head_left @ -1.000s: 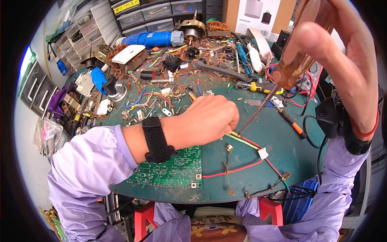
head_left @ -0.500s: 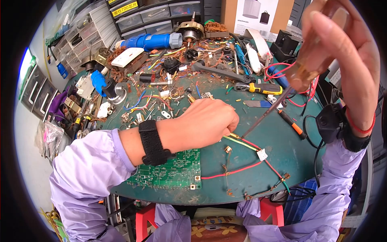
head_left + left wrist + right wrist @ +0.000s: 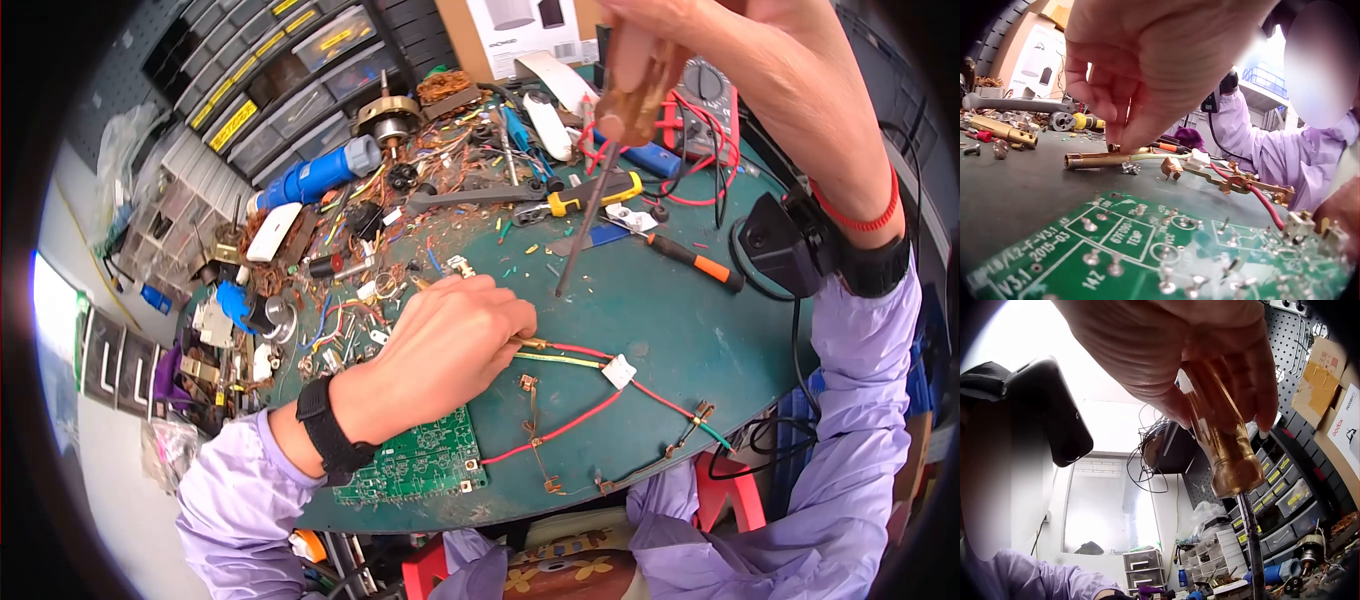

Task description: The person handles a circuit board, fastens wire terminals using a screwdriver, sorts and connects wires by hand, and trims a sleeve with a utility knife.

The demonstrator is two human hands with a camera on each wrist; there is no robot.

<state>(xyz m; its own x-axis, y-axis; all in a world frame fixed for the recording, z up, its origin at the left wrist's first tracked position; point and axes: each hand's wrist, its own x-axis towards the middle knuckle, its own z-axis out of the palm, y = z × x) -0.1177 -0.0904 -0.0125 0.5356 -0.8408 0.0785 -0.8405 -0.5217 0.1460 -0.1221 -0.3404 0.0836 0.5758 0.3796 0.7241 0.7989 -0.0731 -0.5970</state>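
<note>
In the head view the left hand (image 3: 440, 335) pinches a brass connector (image 3: 530, 343) low over the table; the left wrist view shows its fingertips on the brass part (image 3: 1094, 160), from which a yellow-green wire runs. Raised at the upper right, the right hand (image 3: 720, 50) grips the amber handle of a screwdriver (image 3: 635, 105), seen also in the right wrist view (image 3: 1225, 440). The screwdriver's tip stands apart from the connector, up and to its right. A red wire (image 3: 575, 425) links the green circuit board (image 3: 420, 462) to a white connector (image 3: 619, 371).
Loose screws, wires and copper scraps cover the table (image 3: 690, 340) at the back left. Beyond the hands lie a yellow-black tool (image 3: 595, 195), an orange-black screwdriver (image 3: 690, 262), a blue plug (image 3: 320, 175) and a multimeter (image 3: 705, 90). Small brass pieces (image 3: 703, 413) lie near the front edge.
The screwdriver's tip has come away from the brass connector and is higher. The head view has turned, so the table contents appear tilted and shifted. The left hand still holds the connector.
</note>
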